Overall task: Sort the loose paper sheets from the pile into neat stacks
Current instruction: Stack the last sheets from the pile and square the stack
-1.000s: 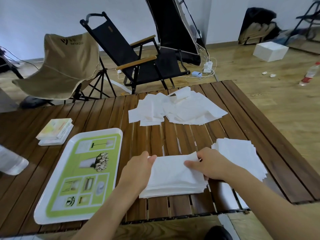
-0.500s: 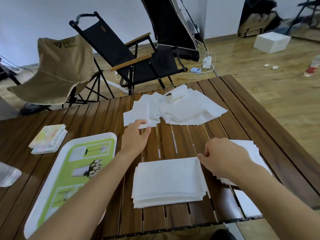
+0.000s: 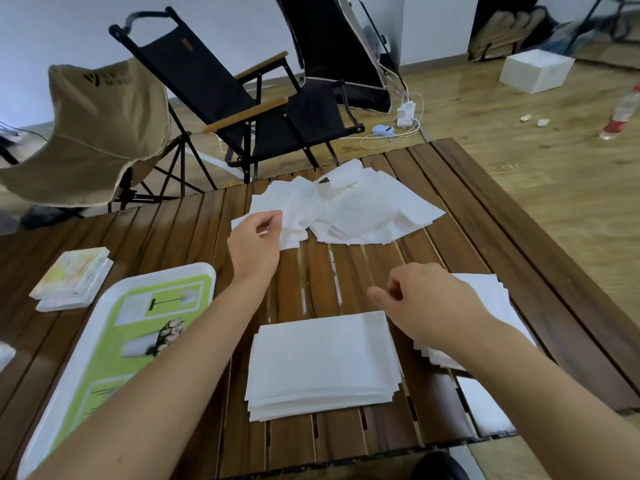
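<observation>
A loose pile of white paper sheets [image 3: 360, 213] lies spread at the table's far middle. A neat stack of sheets [image 3: 322, 362] sits near the front edge. A second, fanned stack [image 3: 491, 299] lies to its right, partly hidden by my right arm. My left hand [image 3: 254, 244] reaches to the pile's near-left corner, thumb and fingers pinching the edge of a sheet there. My right hand [image 3: 426, 299] hovers with loosely curled fingers above the gap between the two stacks and holds nothing.
A white and green tray [image 3: 114, 341] lies at the front left, with a small book stack [image 3: 72, 278] beyond it. The slatted wooden table [image 3: 519, 254] ends close behind the pile. A black chair [image 3: 242, 98] and a tan chair [image 3: 86, 133] stand behind.
Both hands left the near stack. My left hand reached forward to the loose pile and closed on a sheet's edge; my right hand lifted and hovers beside the stack.
</observation>
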Motion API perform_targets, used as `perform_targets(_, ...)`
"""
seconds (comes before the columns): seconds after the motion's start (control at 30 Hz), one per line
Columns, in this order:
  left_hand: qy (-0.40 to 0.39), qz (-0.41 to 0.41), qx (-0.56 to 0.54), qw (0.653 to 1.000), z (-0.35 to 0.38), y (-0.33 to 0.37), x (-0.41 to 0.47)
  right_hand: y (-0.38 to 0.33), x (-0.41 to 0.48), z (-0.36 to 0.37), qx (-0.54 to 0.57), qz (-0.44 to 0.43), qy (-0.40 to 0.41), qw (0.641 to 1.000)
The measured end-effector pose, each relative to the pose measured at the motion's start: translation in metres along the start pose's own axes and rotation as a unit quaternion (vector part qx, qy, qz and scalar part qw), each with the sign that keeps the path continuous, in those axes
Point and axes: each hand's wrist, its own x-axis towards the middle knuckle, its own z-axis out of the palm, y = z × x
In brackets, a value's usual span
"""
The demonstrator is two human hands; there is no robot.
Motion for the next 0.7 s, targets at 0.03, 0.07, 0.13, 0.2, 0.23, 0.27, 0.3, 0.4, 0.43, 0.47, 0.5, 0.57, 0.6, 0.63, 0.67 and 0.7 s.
perform_targets(0.03, -0.006, -0.023, -0.052, 0.998, -0.012, 0.011, -0.011, -0.001, 0.0, 0.0, 0.047, -0.008, 0.006, 0.999)
perform_targets(0.07, -0.025, -0.051, -0.108, 0.992, -0.025, 0.021, -0.024, -0.003, 0.0, 0.002, 0.109, -0.017, 0.007, 0.994)
perform_targets(0.13, -0.08, -0.103, -0.217, 0.967, -0.053, 0.039, -0.055, -0.007, 0.001, 0.006, 0.257, -0.029, -0.016, 0.966)
perform_targets(0.2, -0.116, -0.128, -0.272, 0.947, -0.078, 0.053, -0.084, -0.013, 0.0, 0.007, 0.38, -0.029, -0.065, 0.922)
perform_targets(0.23, -0.125, -0.13, -0.275, 0.944, -0.087, 0.057, -0.097, -0.017, -0.002, 0.006, 0.428, -0.027, -0.092, 0.899)
perform_targets(0.27, -0.132, -0.126, -0.268, 0.946, -0.094, 0.059, -0.109, -0.02, -0.005, 0.004, 0.465, -0.026, -0.117, 0.877)
perform_targets(0.3, -0.135, -0.117, -0.256, 0.95, -0.099, 0.059, -0.118, -0.023, -0.009, 0.002, 0.493, -0.028, -0.139, 0.858)
perform_targets(0.4, -0.14, -0.084, -0.233, 0.959, -0.105, 0.053, -0.134, -0.028, -0.02, -0.001, 0.537, -0.046, -0.177, 0.823)
perform_targets(0.43, -0.146, -0.069, -0.226, 0.96, -0.106, 0.05, -0.136, -0.029, -0.022, 0.0, 0.543, -0.047, -0.182, 0.818)
perform_targets(0.47, -0.155, -0.045, -0.211, 0.964, -0.107, 0.048, -0.136, -0.03, -0.022, 0.001, 0.547, -0.04, -0.18, 0.817)
perform_targets(0.5, -0.17, -0.016, -0.189, 0.967, -0.108, 0.046, -0.136, -0.032, -0.022, 0.003, 0.552, -0.026, -0.169, 0.816)
perform_targets(0.57, -0.217, 0.029, -0.157, 0.963, -0.109, 0.044, -0.136, -0.035, -0.021, 0.004, 0.585, 0.009, -0.148, 0.797)
perform_targets(0.6, -0.24, 0.037, -0.152, 0.958, -0.109, 0.044, -0.137, -0.035, -0.02, 0.005, 0.609, 0.02, -0.148, 0.779)
perform_targets(0.63, -0.255, 0.041, -0.145, 0.955, -0.109, 0.043, -0.137, -0.035, -0.019, 0.004, 0.629, 0.023, -0.155, 0.762)
perform_targets(0.67, -0.257, 0.041, -0.137, 0.956, -0.108, 0.043, -0.136, -0.035, -0.019, 0.003, 0.638, 0.019, -0.164, 0.752)
perform_targets(0.7, -0.248, 0.027, -0.135, 0.959, -0.107, 0.042, -0.136, -0.036, -0.019, 0.001, 0.636, 0.01, -0.172, 0.752)
